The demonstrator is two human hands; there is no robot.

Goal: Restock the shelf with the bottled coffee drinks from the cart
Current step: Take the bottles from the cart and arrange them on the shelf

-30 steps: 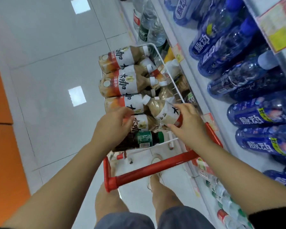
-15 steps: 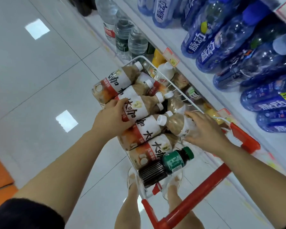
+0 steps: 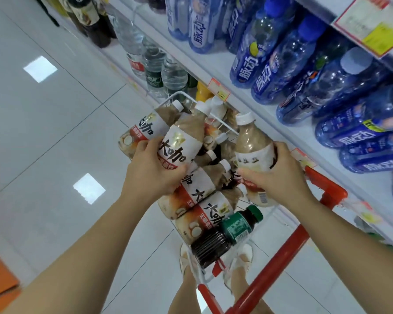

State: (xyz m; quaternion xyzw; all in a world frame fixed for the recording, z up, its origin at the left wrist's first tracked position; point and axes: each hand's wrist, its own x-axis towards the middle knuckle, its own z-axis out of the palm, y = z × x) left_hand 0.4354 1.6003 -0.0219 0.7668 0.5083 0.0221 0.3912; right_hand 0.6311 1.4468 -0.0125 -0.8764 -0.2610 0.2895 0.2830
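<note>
Here, each of the hands holds one coffee bottle just above the cart [image 3: 288, 249], mid-frame, beside the shelf [image 3: 266, 105].
The left hand [image 3: 154, 171] wraps round the label of the left bottle [image 3: 184, 141], whose long axis slants from lower left to upper right, white cap uppermost. The right hand [image 3: 279, 175] grips the right bottle [image 3: 252, 146] low on its body, near upright, cap toward the top of the frame. Likely trouble: a smooth label sliding through a one-handed grip, the loose pile [image 3: 202, 184] in the cart shifting, or a cap knocking the blue bottles [image 3: 281, 64] crowding the shelf.
</note>
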